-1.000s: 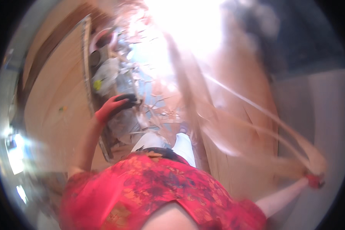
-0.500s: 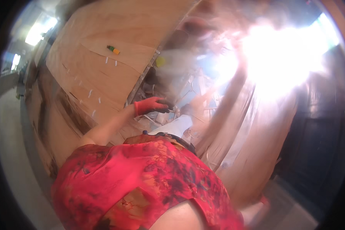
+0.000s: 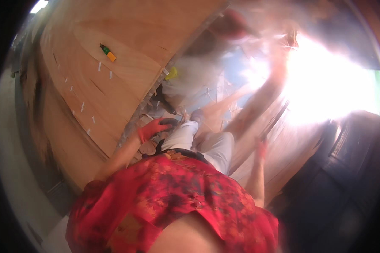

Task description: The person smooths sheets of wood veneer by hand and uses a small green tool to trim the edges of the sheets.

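My left hand (image 3: pixel 156 127), in a red glove with dark fingers, hangs beside the edge of a large wood veneer sheet (image 3: pixel 126 29). Its fingers are loosely stretched, with nothing seen in them. A utility knife (image 3: pixel 108 52) in green and yellow lies on that sheet, well away from the hand. Several short strips of white tape (image 3: pixel 99 66) are stuck along the sheet. On the other side, my right hand (image 3: pixel 261 148), also in red, hovers over or near more wood sheets (image 3: pixel 261 162). Blur and glare hide its fingers.
Strips and scraps (image 3: pixel 215 95) litter the gap between the two stacks, where my legs stand. A yellow item (image 3: pixel 171 74) sits at the left stack's edge. Strong glare washes out the right. A reddish blurred shape (image 3: pixel 234 25) is beyond; a dark panelled surface (image 3: pixel 329 168) stands right.
My view has turned, and my right forearm has come up from low at the right. My left hand has shifted left and slightly down. The knife lies still on the sheet.
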`<state>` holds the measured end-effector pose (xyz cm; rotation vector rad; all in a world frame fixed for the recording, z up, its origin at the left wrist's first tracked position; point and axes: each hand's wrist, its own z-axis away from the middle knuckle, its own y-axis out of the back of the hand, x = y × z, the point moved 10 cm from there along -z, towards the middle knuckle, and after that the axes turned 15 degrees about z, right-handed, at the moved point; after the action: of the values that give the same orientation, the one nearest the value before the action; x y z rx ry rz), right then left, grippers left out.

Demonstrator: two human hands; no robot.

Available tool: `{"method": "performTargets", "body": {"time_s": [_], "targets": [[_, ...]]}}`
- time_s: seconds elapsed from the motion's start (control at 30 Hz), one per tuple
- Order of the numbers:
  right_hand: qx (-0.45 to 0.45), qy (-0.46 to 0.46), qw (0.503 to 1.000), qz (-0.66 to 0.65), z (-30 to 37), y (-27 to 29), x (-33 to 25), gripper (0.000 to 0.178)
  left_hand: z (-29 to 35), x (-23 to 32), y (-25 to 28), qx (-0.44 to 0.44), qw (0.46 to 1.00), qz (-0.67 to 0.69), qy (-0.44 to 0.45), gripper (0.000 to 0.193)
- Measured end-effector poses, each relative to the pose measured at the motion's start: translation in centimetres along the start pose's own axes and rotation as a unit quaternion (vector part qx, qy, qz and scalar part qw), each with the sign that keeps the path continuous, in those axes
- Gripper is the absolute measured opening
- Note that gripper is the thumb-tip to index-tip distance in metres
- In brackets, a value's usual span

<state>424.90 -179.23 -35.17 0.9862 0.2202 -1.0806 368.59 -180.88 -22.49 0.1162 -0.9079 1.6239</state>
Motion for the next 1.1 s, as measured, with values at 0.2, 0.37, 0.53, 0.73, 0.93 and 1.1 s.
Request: {"method": "performTargets", "body": {"time_s": [0.2,0.37,0.53,0.73,0.93,1.1], "targets": [[-0.089,0.26,0.935,0.224,-16.3,-23.9,-24.4,0.104,-4.8,1.9,-0.1,0.115,0.992,0.048,0.002,0.044],[-0.195,0.306,0.799,0.479,-25.9,-28.3,-23.7,0.039,-12.0,1.6,-2.5,0.139,0.981,0.137,-0.015,0.048],[-0.351,0.336,0.747,0.454,-15.6,-12.6,-22.3,0.033,-19.0,-5.3,-7.4,0.114,0.912,0.39,0.051,0.048],[-0.39,-0.035,0.889,0.238,-9.1,21.9,-23.0,0.022,-36.6,-0.8,-18.2,0.009,0.903,0.414,-0.111,0.048],[-0.291,-0.077,0.718,0.628,-12.9,43.2,-4.7,0.075,-39.1,3.7,-25.3,-0.08,0.713,0.687,-0.112,0.039],[-0.182,0.177,0.671,0.696,-21.9,33.9,-10.5,0.064,-27.5,4.0,-25.2,0.121,0.846,0.519,-0.025,0.029]]}}
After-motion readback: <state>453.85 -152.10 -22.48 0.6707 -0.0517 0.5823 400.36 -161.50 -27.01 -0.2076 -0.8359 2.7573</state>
